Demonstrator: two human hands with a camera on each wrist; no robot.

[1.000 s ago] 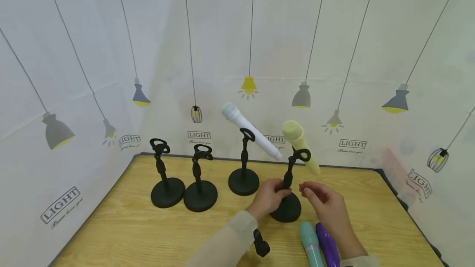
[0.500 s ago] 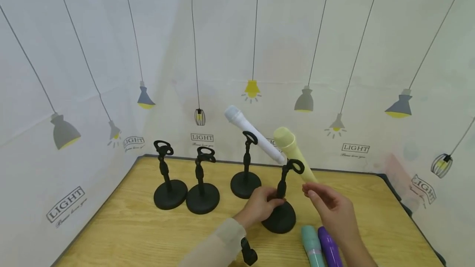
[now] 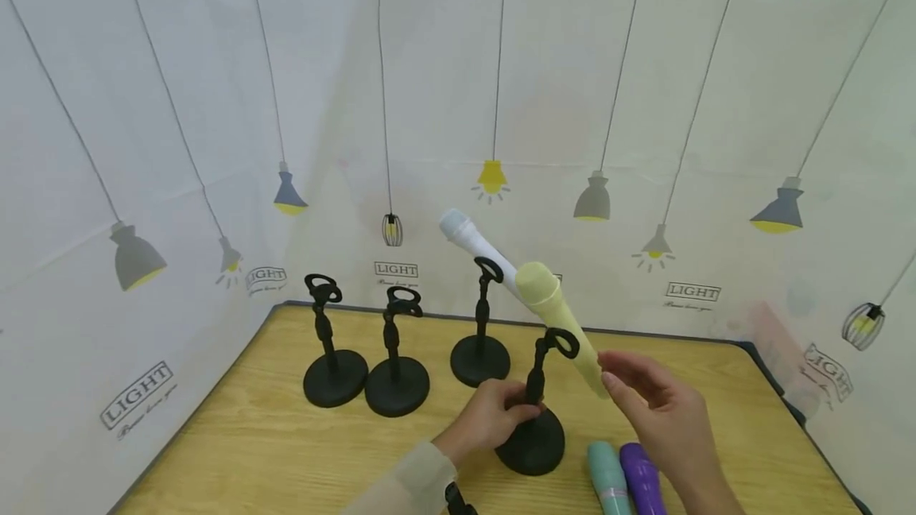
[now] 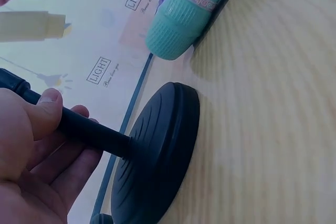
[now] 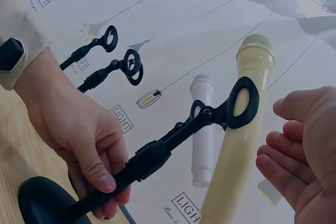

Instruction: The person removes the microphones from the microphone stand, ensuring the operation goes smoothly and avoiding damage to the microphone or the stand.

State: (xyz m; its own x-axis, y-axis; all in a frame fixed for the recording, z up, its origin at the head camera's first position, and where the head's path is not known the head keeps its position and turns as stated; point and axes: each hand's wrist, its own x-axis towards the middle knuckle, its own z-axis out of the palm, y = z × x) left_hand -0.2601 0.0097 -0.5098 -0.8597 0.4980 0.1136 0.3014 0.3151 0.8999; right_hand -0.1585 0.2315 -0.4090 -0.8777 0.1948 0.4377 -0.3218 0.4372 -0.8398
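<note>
My left hand (image 3: 490, 420) grips the thin pole of a black desktop microphone stand (image 3: 531, 450), thumb on one side and fingers behind, just above its round base. A pale yellow microphone (image 3: 561, 315) leans in this stand's ring-shaped clip (image 5: 243, 103), head up and to the left. Beside the microphone's lower end is my right hand (image 3: 661, 412), fingers loosely bent with nothing in them. The right wrist view shows a gap between that hand (image 5: 307, 150) and the yellow body. In the left wrist view the stand's base (image 4: 157, 150) is close over the wooden table.
Behind stands another black stand (image 3: 479, 360) carrying a white microphone (image 3: 478, 245). Two stands without microphones, one (image 3: 335, 378) and another (image 3: 397, 386), are at the left. A teal microphone (image 3: 608, 479) and a purple one (image 3: 641, 474) lie at the front right. A printed cloth encloses the table.
My left hand has drawn the stand toward me and slightly left, with the yellow microphone in its clip. My right hand stays beside the microphone's lower end. The head view has shifted slightly.
</note>
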